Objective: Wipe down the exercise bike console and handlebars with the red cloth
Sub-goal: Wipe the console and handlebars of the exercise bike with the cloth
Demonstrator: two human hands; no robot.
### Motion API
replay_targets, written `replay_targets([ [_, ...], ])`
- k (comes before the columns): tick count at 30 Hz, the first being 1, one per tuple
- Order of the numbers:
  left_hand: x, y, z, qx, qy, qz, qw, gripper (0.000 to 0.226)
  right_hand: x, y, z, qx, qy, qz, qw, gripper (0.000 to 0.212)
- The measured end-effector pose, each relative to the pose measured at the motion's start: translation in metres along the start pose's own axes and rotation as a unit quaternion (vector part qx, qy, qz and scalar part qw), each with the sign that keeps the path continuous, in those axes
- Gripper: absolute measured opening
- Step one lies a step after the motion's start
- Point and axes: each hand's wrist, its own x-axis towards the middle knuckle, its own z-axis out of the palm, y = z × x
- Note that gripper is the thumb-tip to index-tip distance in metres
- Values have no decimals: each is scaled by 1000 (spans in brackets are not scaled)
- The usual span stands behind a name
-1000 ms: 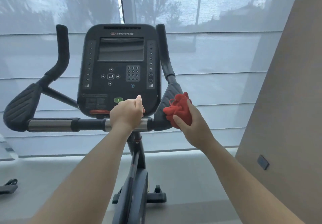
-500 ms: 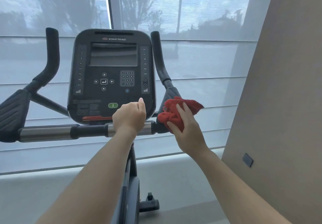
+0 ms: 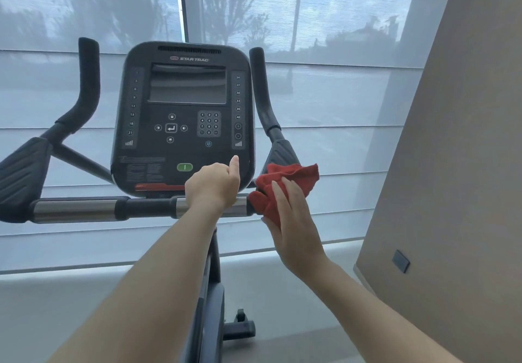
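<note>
The black bike console [image 3: 183, 114] faces me, with a dark screen, a keypad and a green button. Below it runs the horizontal handlebar [image 3: 76, 210] with steel sections. My left hand [image 3: 213, 186] is closed around that bar just under the console, thumb raised. My right hand [image 3: 291, 218] presses the crumpled red cloth [image 3: 293, 180] against the right end of the bar, below the black right elbow pad [image 3: 278, 152]. Curved black grips rise on the left [image 3: 87, 80] and on the right [image 3: 261, 86].
A beige wall [image 3: 452, 165] with a small dark plate [image 3: 401, 261] stands close on the right. Behind the bike is a large window with a sheer blind [image 3: 324, 94]. The bike's post and base [image 3: 214, 306] drop between my arms to the grey floor.
The cloth has spread out and shifted up and right along the bar's right end under my right hand. My left hand keeps its grip. My view has tilted up slightly.
</note>
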Motion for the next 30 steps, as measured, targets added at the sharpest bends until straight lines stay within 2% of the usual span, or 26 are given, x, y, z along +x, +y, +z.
replay_targets([
  [5, 0, 0, 0, 3, 5, -4, 1000, 69, 14, 14, -16, 90, -10, 24, 996, 50],
  [13, -5, 1, -6, 4, 3, -21, 1000, 65, 56, 37, -29, 148, -11, -3, 989, 32],
  [16, -8, 3, -7, -1, 1, -45, 999, 63, 86, 49, -32, 162, -41, -10, 986, 26],
  [21, -7, 4, -11, -37, -9, -87, 995, 61, 132, 69, -40, 194, -23, -60, 979, 29],
  [23, -9, 6, -12, -83, 13, -97, 992, 57, 139, 79, -40, 195, -67, -112, 972, 33],
  [26, -16, 14, -15, -138, 62, -78, 985, 45, 141, 93, -34, 160, -194, -171, 953, 41],
  [28, -18, 27, -17, -159, 89, -58, 981, 36, 145, 99, -35, 176, -217, -168, 945, 53],
  [30, -16, 53, -18, -179, 135, -42, 974, 24, 152, 108, -44, 236, -193, -141, 942, 55],
])
